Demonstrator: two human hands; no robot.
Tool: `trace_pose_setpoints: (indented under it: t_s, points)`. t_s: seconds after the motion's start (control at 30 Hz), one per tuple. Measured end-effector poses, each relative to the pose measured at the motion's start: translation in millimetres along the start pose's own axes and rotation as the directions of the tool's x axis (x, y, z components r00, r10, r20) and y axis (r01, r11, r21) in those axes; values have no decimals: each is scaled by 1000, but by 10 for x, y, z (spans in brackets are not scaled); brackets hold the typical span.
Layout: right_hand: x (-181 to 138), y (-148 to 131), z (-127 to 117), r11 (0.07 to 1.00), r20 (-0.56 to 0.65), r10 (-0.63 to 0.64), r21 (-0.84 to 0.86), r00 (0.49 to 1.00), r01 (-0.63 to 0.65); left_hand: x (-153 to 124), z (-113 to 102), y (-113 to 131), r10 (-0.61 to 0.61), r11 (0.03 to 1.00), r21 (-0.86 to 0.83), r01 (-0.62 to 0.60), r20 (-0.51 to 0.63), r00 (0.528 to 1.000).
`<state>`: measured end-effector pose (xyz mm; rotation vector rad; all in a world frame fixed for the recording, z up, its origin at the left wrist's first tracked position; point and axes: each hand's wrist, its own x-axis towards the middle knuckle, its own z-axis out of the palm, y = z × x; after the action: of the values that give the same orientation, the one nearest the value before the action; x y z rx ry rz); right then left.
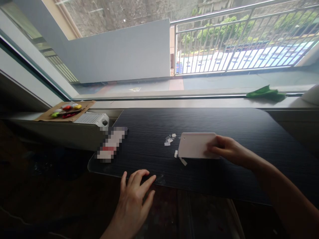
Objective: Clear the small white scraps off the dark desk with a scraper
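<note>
In the head view, the white panel (pixel 191 146) was over the middle of the dark table (pixel 147 152), right of centre, its long sides running roughly along the far and near edges; whether it lay flat or was slightly lifted could not be told. The right hand (pixel 231 149) gripped its right-hand end, some of the grip hidden in shadow. The left hand (pixel 135 196) held nothing, its fingers spread and bent at the left part of the table's near edge, beside a shred of clear film (pixel 161 179); contact with the edge was unclear. Paper scraps (pixel 168 141) lay just beyond the panel's left end, with a narrow strip (pixel 183 161) at its near left corner. The panel looked thin, light and stiff, probably plastic, so one hand should have managed it; its smooth face might have slipped under a loose fingertip. The right-hand end seemed the best hold, being away from the scraps, with a firm pinch across the thickness. The scraps looked feather-light and limp, easily scattered, and better taken by a raised corner between fingertip and thumb.
</note>
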<state>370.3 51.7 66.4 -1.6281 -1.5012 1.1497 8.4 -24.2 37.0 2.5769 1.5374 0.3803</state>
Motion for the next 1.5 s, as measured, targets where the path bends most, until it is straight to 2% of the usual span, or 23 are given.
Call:
trace_pose_setpoints:
  t_s: [0.1,0.23,0.3,0.4,0.53,0.77,0.97,1.13,1.5]
  points:
    - [-86,16,-78,1000,81,18,5,997,-18,5,-7,0,-7,1000,-8,7,5,1000]
    - [-58,0,-45,995,42,37,92,998,-40,6,-25,16,-10,1000,-2,10,7,1000]
    - [-12,-25,2,995,60,47,89,997,-53,6,-32,30,1,1000,8,-1,2,1000]
    - [0,-26,3,997,162,36,61,986,-46,10,-34,47,10,1000,19,-9,-27,1000]
    - [-113,61,-131,999,267,43,-5,963,-44,20,-29,31,4,1000,13,-4,-35,999]
    - [-213,62,-169,997,220,45,50,975,-57,23,-37,-4,-9,1000,3,9,30,1000]
    - [-391,96,-229,996,263,73,37,962,-86,19,-39,38,-12,1000,-1,12,-18,1000]
    - [-481,139,-307,994,164,66,76,984,-79,52,-3,113,-37,999,-24,35,-117,992]
    - [-498,63,-219,991,295,101,50,950,-121,30,-41,150,-50,999,-21,48,-111,993]
